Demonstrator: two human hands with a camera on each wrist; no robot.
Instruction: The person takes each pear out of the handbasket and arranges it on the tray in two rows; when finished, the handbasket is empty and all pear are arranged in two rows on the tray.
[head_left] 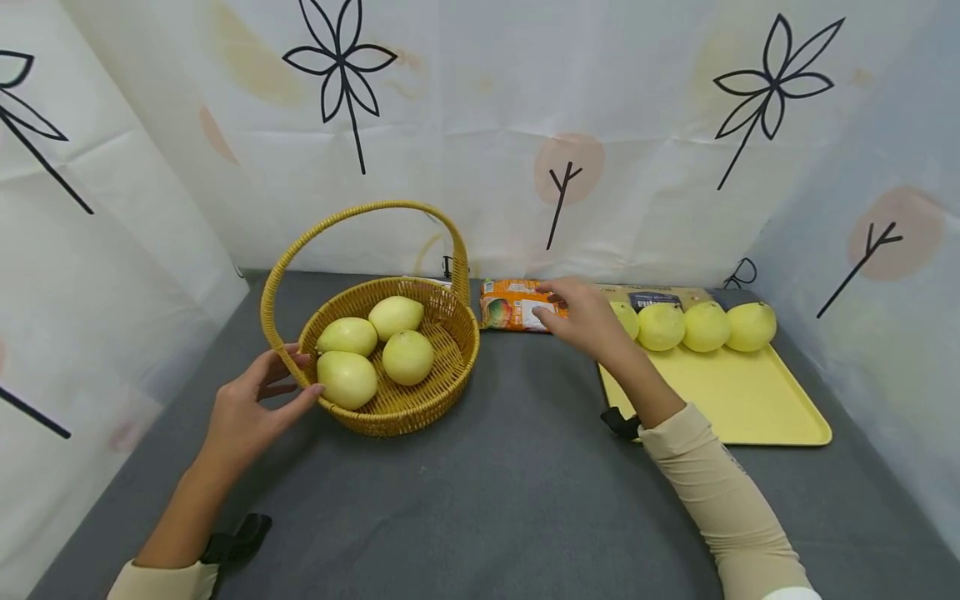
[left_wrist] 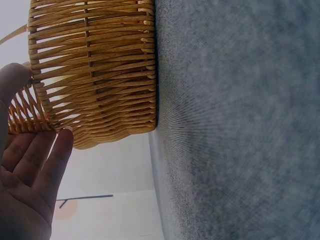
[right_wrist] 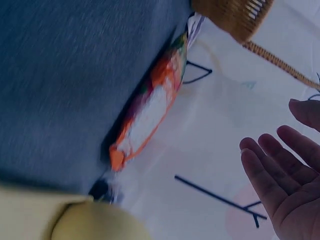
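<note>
The fingers of the left hand [head_left: 251,408] are partly curled, with the thumb opposed across the handle base; they grip the wicker basket [head_left: 390,426] at its rim. The basket stands upright on the grey bench [head_left: 480,508], immediately right of these fingers, its tall handle [head_left: 382,206] arching above them. Four pale yellow-green fruits [head_left: 347,381] lie inside the basket, the nearest just beside the left thumb.

The fingers of the right hand [head_left: 592,321] are extended and loosely spread, thumb apart, and hold nothing. An orange packet [head_left: 506,305] lies on the bench beyond and left of these fingers; the right wrist view shows it apart from them. Right of the same fingers is a yellow tray [head_left: 731,400], with a row of matching fruits [head_left: 706,327] along its far edge.
</note>
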